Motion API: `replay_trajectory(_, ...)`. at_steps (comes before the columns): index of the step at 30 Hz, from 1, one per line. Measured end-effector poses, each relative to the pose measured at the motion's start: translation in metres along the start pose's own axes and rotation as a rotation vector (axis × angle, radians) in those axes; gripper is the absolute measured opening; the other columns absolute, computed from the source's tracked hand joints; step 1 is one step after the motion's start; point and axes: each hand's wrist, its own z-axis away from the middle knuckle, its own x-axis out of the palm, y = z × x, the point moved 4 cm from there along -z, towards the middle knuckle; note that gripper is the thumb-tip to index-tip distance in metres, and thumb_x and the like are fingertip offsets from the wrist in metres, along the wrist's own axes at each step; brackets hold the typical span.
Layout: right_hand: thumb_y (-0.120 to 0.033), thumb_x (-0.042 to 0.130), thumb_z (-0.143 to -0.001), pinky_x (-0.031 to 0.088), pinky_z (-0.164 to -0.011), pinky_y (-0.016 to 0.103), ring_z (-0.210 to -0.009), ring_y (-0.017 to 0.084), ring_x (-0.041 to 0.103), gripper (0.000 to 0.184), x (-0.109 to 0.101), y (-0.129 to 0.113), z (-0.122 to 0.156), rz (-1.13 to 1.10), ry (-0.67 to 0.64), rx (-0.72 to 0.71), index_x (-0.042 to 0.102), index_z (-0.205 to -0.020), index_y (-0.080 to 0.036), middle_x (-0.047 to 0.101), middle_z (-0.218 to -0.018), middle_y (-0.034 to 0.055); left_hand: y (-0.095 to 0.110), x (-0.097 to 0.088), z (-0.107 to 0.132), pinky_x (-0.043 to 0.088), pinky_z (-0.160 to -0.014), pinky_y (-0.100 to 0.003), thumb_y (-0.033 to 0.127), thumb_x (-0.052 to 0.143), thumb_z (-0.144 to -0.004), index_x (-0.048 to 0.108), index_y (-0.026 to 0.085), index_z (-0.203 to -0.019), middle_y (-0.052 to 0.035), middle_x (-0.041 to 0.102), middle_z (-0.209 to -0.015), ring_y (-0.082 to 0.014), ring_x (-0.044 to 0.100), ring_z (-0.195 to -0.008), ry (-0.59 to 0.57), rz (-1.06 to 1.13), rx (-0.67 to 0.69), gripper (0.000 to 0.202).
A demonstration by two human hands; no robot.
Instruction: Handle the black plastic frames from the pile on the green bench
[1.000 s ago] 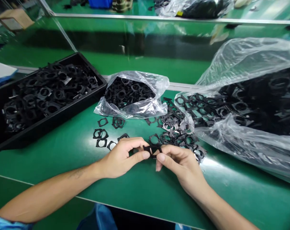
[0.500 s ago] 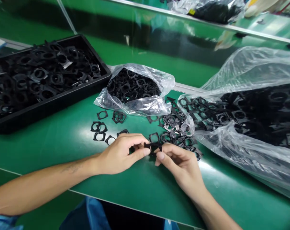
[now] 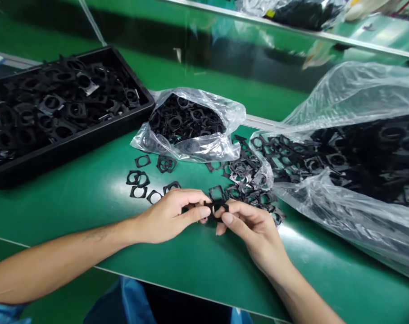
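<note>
Between my two hands is a small black plastic ring frame, held above the green tabletop. My left hand pinches its left end between thumb and fingers. At the right end, the thumb and fingers of my right hand close on it too. Fingers cover much of the part, so I cannot tell whether it is one piece or two put together. Just beyond my hands, loose black ring frames lie flat on the table, and a denser heap of them spills out to the right.
A black tray piled with black parts stands at the left. A clear plastic bag of ring frames sits at the back middle. A larger clear bag of them lies open at the right. Behind runs a green partition.
Both hands stay almost in place on the black ring frame, with slight finger movement around it. The rest of the view has shifted slightly left.
</note>
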Motion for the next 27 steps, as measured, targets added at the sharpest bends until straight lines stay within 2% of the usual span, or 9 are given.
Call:
replay_trajectory(4,-0.04,0.073,-0.092,0.047,-0.07,0.027,-0.067,0.015,0.06,0.025,0.0,-0.0007,0.0011,-0.017,0.002,-0.021,0.074,-0.08,-0.018,0.072,-0.066,0.002,-0.0042,-0.002,-0.0015,0.047,-0.064,-0.02,0.026,0.068,-0.091,0.07,0.014,-0.086,-0.0001,0.068,-0.076,-0.011,0.06,-0.069,0.051,0.152,-0.099,0.014)
replay_trajectory(8,-0.041,0.071,-0.093,0.049,-0.072,0.028,-0.066,0.016,0.062,0.027,0.003,0.0017,0.0009,-0.063,-0.033,0.005,0.073,-0.08,-0.018,0.072,-0.066,0.0026,-0.008,0.0003,-0.0012,0.048,-0.062,-0.02,0.028,0.07,-0.09,0.072,0.013,-0.089,-0.002,0.072,-0.074,-0.0114,0.062,-0.066,-0.028,0.235,-0.159,0.016)
replay_trajectory(11,-0.042,0.074,-0.089,0.051,-0.071,0.028,-0.065,0.016,0.063,0.027,0.0032,0.0043,0.0008,-0.117,-0.026,0.056,0.073,-0.078,-0.018,0.071,-0.068,0.0024,-0.0071,0.0006,-0.0008,0.048,-0.06,-0.02,0.028,0.07,-0.089,0.073,0.013,-0.088,-0.0019,0.073,-0.072,-0.0115,0.062,-0.064,-0.059,0.224,-0.15,0.015)
replay_trajectory(15,-0.038,0.081,-0.083,0.052,-0.067,0.027,-0.067,0.016,0.063,0.021,0.0008,0.0052,0.0007,-0.141,0.009,0.087,0.077,-0.085,-0.018,0.071,-0.073,0.0022,-0.0044,-0.0003,-0.0012,0.048,-0.059,-0.02,0.025,0.071,-0.088,0.074,0.013,-0.083,-0.0012,0.073,-0.07,-0.011,0.062,-0.062,-0.046,0.186,-0.135,0.013)
replay_trajectory(23,-0.034,0.076,-0.088,0.051,-0.069,0.025,-0.068,0.013,0.063,0.015,0.0009,0.0067,-0.0018,-0.212,-0.03,0.067,0.08,-0.09,-0.02,0.072,-0.08,0.002,-0.0062,-0.0011,-0.003,0.048,-0.056,-0.02,0.025,0.074,-0.084,0.075,0.013,-0.08,-0.0016,0.073,-0.068,-0.0109,0.062,-0.059,0.003,0.225,-0.16,0.012)
replay_trajectory(27,-0.037,0.075,-0.089,0.052,-0.07,0.026,-0.067,0.014,0.065,0.018,0.003,0.0031,-0.0005,-0.121,-0.01,0.031,0.077,-0.092,-0.02,0.071,-0.077,0.0014,-0.0075,-0.0016,-0.0039,0.048,-0.056,-0.019,0.023,0.077,-0.079,0.072,0.013,-0.075,0.0004,0.069,-0.065,-0.0096,0.059,-0.058,0.076,0.272,-0.174,0.012)
